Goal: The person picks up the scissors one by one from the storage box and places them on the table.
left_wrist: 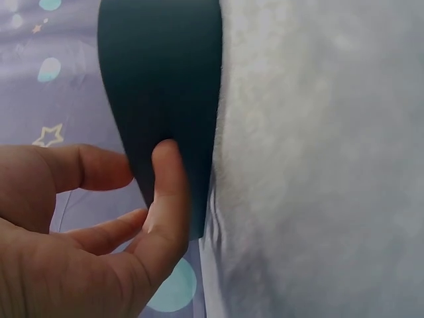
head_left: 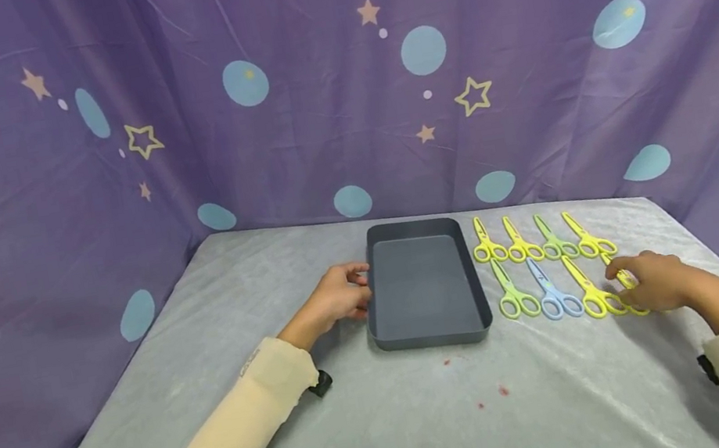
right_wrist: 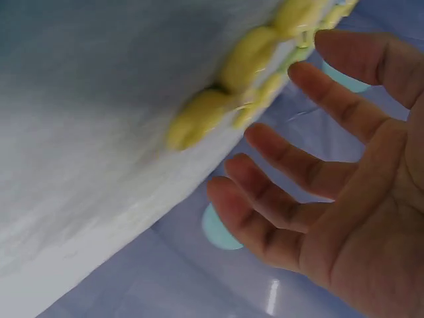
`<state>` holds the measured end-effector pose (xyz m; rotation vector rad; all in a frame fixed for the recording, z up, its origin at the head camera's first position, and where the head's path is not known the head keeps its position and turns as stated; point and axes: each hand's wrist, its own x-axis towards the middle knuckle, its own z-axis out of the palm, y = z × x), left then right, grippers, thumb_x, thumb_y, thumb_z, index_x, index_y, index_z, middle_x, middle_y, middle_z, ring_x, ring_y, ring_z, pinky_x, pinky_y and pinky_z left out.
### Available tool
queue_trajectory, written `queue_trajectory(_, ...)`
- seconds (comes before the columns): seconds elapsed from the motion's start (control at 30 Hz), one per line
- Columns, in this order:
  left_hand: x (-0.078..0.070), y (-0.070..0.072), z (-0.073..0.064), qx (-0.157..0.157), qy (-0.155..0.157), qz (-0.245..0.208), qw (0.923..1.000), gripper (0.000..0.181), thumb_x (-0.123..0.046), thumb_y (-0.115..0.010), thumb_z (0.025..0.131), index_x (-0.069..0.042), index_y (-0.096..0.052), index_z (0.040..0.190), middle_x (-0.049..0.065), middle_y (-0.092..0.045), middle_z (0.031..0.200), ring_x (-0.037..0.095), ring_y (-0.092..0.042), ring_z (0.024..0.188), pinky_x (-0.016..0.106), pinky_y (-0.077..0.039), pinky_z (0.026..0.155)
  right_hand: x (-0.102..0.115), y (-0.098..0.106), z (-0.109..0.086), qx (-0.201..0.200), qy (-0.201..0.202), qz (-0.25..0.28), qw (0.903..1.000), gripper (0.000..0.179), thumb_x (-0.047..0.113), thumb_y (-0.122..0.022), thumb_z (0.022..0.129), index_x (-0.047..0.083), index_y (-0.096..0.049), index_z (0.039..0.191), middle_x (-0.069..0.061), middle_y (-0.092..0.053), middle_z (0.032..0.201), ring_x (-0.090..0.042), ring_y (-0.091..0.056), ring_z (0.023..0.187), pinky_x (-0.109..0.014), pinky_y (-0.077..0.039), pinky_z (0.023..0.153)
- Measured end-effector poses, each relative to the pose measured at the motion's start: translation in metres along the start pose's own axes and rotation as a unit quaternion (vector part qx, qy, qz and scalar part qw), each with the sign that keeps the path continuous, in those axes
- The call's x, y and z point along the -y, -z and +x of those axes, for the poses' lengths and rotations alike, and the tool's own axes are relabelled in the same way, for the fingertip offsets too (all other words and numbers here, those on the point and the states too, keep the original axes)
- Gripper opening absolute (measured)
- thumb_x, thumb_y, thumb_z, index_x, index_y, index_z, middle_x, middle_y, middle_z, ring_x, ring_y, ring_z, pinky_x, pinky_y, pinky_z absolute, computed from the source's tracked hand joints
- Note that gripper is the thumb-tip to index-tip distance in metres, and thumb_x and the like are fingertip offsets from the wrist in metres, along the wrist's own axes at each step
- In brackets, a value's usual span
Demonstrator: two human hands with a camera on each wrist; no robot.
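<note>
A dark grey rectangular tray [head_left: 423, 285] lies on the cloth-covered table. My left hand [head_left: 342, 292] is at its left side, and in the left wrist view the relaxed fingertips touch the tray's outer wall [left_wrist: 162, 73]. My right hand [head_left: 658, 280] hovers over the nearest pair of yellow scissors [head_left: 626, 280] at the right end of the front row, partly covering it. Spread, slightly bent fingers show in the right wrist view, with nothing held between them. Beside it lie yellow scissors [head_left: 594, 292], blue scissors [head_left: 551, 290] and green scissors [head_left: 514, 293].
Behind the front row lies a second row with more yellow scissors [head_left: 487, 242] and green scissors [head_left: 556, 240]. Small red marks [head_left: 504, 391] dot the grey tablecloth [head_left: 394, 432]. A purple patterned curtain [head_left: 329, 126] borders the table's back and sides.
</note>
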<state>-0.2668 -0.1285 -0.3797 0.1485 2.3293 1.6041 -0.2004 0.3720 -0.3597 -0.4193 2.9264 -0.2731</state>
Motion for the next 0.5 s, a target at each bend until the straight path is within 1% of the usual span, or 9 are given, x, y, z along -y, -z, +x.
queue_trajectory(0.07, 0.000, 0.002, -0.001, 0.005, -0.001, 0.000, 1.0000, 0.063, 0.006, -0.058, 0.090, -0.003, -0.047, 0.152, 0.021, -0.053, 0.132, 0.023, -0.064, 0.078, 0.038, -0.063, 0.066, 0.010, 0.001, 0.004, -0.025, 0.001, -0.008, 0.9997, 0.040, 0.021, -0.073, 0.087, 0.002, -0.065, 0.121, -0.017, -0.065, 0.097, -0.034, -0.058, 0.089, -0.054, -0.042, 0.073)
queue_trajectory(0.13, -0.001, 0.004, -0.003, 0.010, -0.009, 0.006, 0.9999, 0.064, 0.006, -0.059, 0.090, -0.002, -0.047, 0.152, 0.022, -0.052, 0.133, 0.023, -0.064, 0.080, 0.038, -0.063, 0.069, 0.021, 0.003, 0.009, -0.053, 0.016, -0.004, 0.9985, 0.040, 0.022, -0.072, 0.090, 0.001, -0.064, 0.124, -0.019, -0.065, 0.100, -0.038, -0.059, 0.095, -0.058, -0.040, 0.076)
queue_trajectory(0.2, -0.003, 0.005, -0.006, 0.011, -0.027, 0.038, 0.9989, 0.063, 0.003, -0.060, 0.090, -0.002, -0.048, 0.152, 0.022, -0.053, 0.136, 0.024, -0.066, 0.085, 0.036, -0.062, 0.071, 0.034, 0.005, 0.013, -0.078, 0.026, 0.002, 0.9966, 0.041, 0.023, -0.071, 0.093, 0.001, -0.063, 0.126, -0.025, -0.065, 0.107, -0.044, -0.058, 0.102, -0.060, -0.041, 0.079)
queue_trajectory(0.23, -0.004, 0.005, -0.008, 0.009, -0.041, 0.061, 0.9972, 0.062, 0.002, -0.060, 0.090, -0.003, -0.048, 0.151, 0.022, -0.053, 0.138, 0.024, -0.066, 0.088, 0.036, -0.062, 0.071, 0.041, 0.007, 0.015, -0.091, 0.032, 0.006, 0.9953, 0.041, 0.024, -0.070, 0.094, 0.001, -0.063, 0.127, -0.027, -0.065, 0.111, -0.046, -0.057, 0.105, -0.062, -0.041, 0.080)
queue_trajectory(0.27, -0.006, 0.005, -0.009, 0.003, -0.060, 0.091, 0.9941, 0.062, 0.000, -0.061, 0.090, -0.002, -0.050, 0.150, 0.022, -0.054, 0.138, 0.025, -0.066, 0.093, 0.036, -0.061, 0.074, 0.048, 0.008, 0.016, -0.100, 0.036, 0.011, 0.9943, 0.042, 0.025, -0.069, 0.095, 0.001, -0.062, 0.129, -0.029, -0.063, 0.115, -0.049, -0.056, 0.108, -0.064, -0.041, 0.082)
queue_trajectory(0.33, -0.011, 0.004, -0.012, -0.014, -0.096, 0.156, 0.9829, 0.060, -0.005, -0.062, 0.091, -0.002, -0.051, 0.149, 0.020, -0.056, 0.140, 0.028, -0.065, 0.104, 0.038, -0.059, 0.080, 0.061, 0.010, 0.019, -0.115, 0.042, 0.021, 0.9922, 0.043, 0.027, -0.068, 0.097, 0.002, -0.061, 0.131, -0.033, -0.060, 0.122, -0.053, -0.053, 0.112, -0.068, -0.042, 0.084)
queue_trajectory(0.4, -0.015, 0.004, -0.015, -0.028, -0.126, 0.213, 0.9685, 0.057, -0.010, -0.063, 0.093, -0.002, -0.052, 0.148, 0.020, -0.056, 0.139, 0.032, -0.062, 0.112, 0.041, -0.057, 0.086, 0.074, 0.011, 0.022, -0.125, 0.049, 0.031, 0.9904, 0.044, 0.029, -0.066, 0.099, 0.003, -0.060, 0.134, -0.034, -0.058, 0.126, -0.056, -0.051, 0.115, -0.071, -0.041, 0.086)
queue_trajectory(0.47, -0.019, 0.003, -0.019, -0.037, -0.149, 0.252, 0.9555, 0.056, -0.015, -0.064, 0.095, -0.002, -0.053, 0.148, 0.019, -0.055, 0.140, 0.034, -0.057, 0.121, 0.047, -0.053, 0.096, 0.086, 0.011, 0.026, -0.129, 0.056, 0.041, 0.9892, 0.044, 0.030, -0.065, 0.101, 0.004, -0.059, 0.136, -0.034, -0.057, 0.130, -0.057, -0.049, 0.118, -0.073, -0.041, 0.088)
queue_trajectory(0.5, -0.021, 0.002, -0.021, -0.036, -0.155, 0.263, 0.9517, 0.056, -0.018, -0.064, 0.097, -0.002, -0.052, 0.149, 0.019, -0.054, 0.141, 0.035, -0.056, 0.123, 0.049, -0.053, 0.098, 0.091, 0.010, 0.028, -0.133, 0.061, 0.045, 0.9883, 0.044, 0.030, -0.064, 0.101, 0.004, -0.059, 0.136, -0.033, -0.057, 0.130, -0.057, -0.049, 0.118, -0.073, -0.040, 0.090)
